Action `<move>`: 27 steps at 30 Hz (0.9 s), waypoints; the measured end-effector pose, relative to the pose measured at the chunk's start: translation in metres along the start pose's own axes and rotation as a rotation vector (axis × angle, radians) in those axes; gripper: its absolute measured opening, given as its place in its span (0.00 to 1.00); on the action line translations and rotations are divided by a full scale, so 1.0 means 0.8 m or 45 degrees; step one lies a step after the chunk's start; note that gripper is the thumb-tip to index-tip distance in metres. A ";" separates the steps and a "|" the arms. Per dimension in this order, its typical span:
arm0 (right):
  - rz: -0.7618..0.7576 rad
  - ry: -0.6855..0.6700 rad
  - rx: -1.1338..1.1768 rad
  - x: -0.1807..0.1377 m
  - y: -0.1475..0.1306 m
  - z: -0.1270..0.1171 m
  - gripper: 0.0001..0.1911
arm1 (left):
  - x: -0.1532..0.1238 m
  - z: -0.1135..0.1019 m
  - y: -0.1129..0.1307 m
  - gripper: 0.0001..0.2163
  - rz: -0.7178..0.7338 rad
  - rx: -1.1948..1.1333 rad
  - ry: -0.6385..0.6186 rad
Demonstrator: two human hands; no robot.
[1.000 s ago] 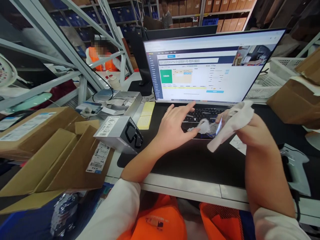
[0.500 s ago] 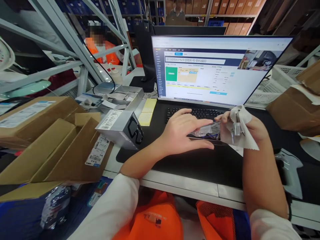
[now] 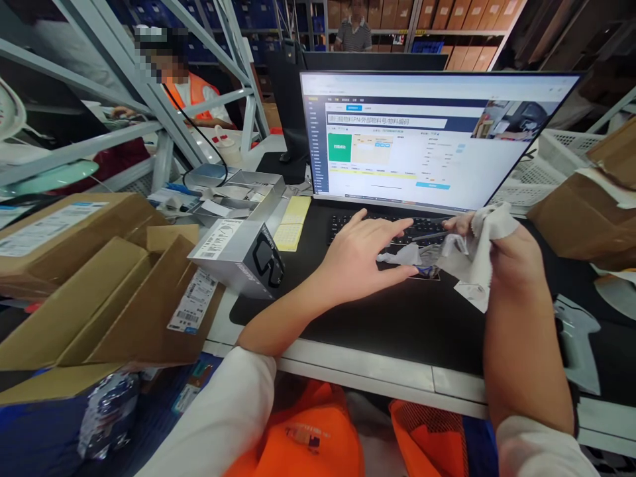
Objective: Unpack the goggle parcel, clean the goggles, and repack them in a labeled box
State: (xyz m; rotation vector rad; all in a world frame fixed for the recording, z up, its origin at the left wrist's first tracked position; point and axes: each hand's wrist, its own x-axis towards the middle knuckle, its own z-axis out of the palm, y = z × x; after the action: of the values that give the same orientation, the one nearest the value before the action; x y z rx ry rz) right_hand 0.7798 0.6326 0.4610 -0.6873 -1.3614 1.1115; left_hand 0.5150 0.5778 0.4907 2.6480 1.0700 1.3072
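Note:
My left hand (image 3: 362, 255) reaches over the front of the keyboard (image 3: 342, 222), thumb and fingers spread apart. A crumpled clear plastic wrapping (image 3: 428, 255) with a bit of blue lies between its fingertips and my other hand; whether the thumb touches it I cannot tell. Closed fingers of my right hand (image 3: 514, 252) grip a pale grey cloth (image 3: 479, 255) with a zigzag edge, which hangs down in folds. A thin dark strip juts out leftward from those fingers; its kind is unclear. Left of my hands stands a silver box (image 3: 238, 258) with a goggle-like picture on its side.
A lit monitor (image 3: 397, 152) stands behind the keyboard. Yellow slips (image 3: 294, 222) lie beside the silver box. Open cardboard box (image 3: 134, 298) at left, brown carton (image 3: 581, 212) at right. A grey scanner-like device (image 3: 579, 344) lies right of my forearm. Another person (image 3: 191, 93) sits beyond the frame.
The cloth has been bunched and turned, now hanging in folds at my right hand. The plastic wrapping looks more crumpled. My left hand has shifted slightly left. A person in the background has come into clearer view.

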 end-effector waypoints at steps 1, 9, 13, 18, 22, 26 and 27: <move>-0.086 0.038 -0.045 -0.003 -0.003 0.003 0.13 | 0.000 0.001 -0.001 0.27 -0.024 0.024 -0.034; -0.016 0.081 -0.515 -0.040 -0.032 0.051 0.09 | 0.001 0.022 -0.005 0.17 -0.038 0.129 0.057; -0.300 0.058 -0.780 -0.038 -0.033 0.059 0.08 | 0.003 0.025 -0.023 0.13 0.012 0.108 0.110; -0.864 0.751 -0.582 -0.017 -0.045 0.004 0.11 | 0.010 0.022 -0.063 0.14 -0.095 -0.190 0.435; -0.488 0.810 -0.551 -0.022 -0.062 -0.047 0.09 | 0.014 0.029 -0.075 0.16 -0.046 -0.604 0.489; 0.118 0.276 -0.571 -0.032 -0.072 -0.032 0.22 | 0.010 0.040 -0.061 0.19 -0.056 -0.954 0.208; 0.193 0.082 -0.534 -0.032 -0.071 -0.020 0.25 | 0.008 0.042 -0.056 0.19 -0.073 -1.033 0.124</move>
State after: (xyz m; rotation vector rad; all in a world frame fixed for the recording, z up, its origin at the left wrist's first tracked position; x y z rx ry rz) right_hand 0.8110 0.5917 0.4993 -1.1363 -1.5221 0.9168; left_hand 0.5159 0.6256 0.4606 1.9475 0.4505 1.4556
